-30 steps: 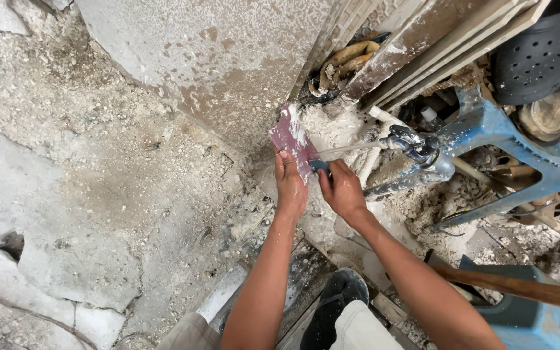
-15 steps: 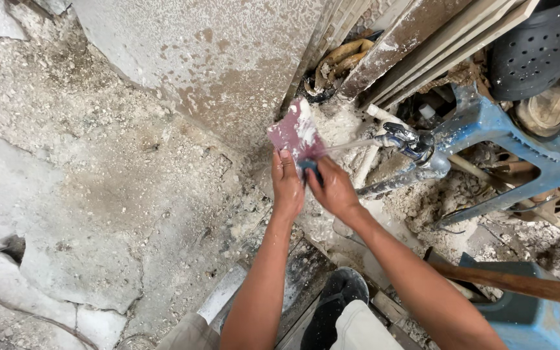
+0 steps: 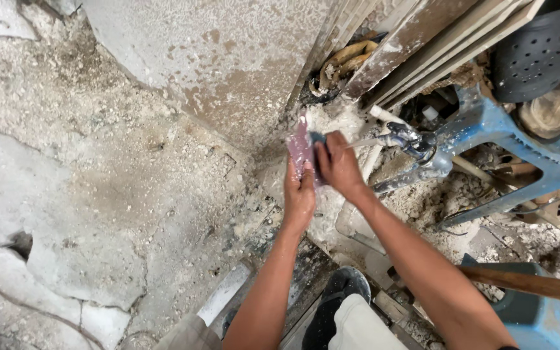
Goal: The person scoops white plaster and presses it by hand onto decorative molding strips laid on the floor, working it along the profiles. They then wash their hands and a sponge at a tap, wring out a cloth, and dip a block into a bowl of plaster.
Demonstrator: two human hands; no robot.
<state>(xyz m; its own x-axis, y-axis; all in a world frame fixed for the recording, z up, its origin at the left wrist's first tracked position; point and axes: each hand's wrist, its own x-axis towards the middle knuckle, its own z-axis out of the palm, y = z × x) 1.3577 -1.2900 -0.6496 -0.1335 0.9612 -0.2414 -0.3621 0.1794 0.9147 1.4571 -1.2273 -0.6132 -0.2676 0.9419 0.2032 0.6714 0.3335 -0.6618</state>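
Observation:
My left hand (image 3: 299, 194) grips the lower end of a flat pink, plaster-caked tool (image 3: 301, 146) and holds it upright. My right hand (image 3: 338, 165) lies over the tool's right face, pressing a small dark blue piece (image 3: 317, 138) against it. A thin stream of water runs from the metal tap (image 3: 404, 137) on the right toward the tool and my right hand. Both hands are wet and close together below the corner of the rough wall.
A blue plastic stool (image 3: 520, 139) lies on its side right of the tap, among rubble and boards. A dark perforated basket (image 3: 534, 55) sits top right. A wooden handle (image 3: 526, 283) crosses lower right. My dark shoe (image 3: 341, 295) stands on debris; broken concrete floor (image 3: 98, 194) spreads left.
My right hand has slid up over the pink tool's face, from beside it to covering it. The left hand keeps its grip and the tool stays under the tap's stream.

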